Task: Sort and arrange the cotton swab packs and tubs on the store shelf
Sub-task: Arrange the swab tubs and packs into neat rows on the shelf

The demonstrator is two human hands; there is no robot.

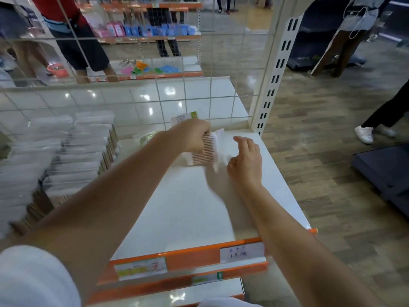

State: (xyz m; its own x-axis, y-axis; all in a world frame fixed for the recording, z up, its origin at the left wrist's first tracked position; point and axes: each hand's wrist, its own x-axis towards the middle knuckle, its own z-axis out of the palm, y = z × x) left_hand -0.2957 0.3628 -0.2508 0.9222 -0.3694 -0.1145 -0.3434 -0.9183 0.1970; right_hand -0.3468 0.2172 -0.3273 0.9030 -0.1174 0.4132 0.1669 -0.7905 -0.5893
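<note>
One swab pack (204,149) sits gripped under the left hand (191,135); right hand (245,161) beside it, loosely curled, empty.

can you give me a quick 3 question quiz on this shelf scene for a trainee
1. True or false: the left hand grips a cotton swab pack.
2. Where do the stacked packs sit? A) left side of the shelf B) right side C) on the floor
3. Fill in: the right hand is beside the pack and holds ____.

Key: 1 true; 2 A; 3 nothing
</note>
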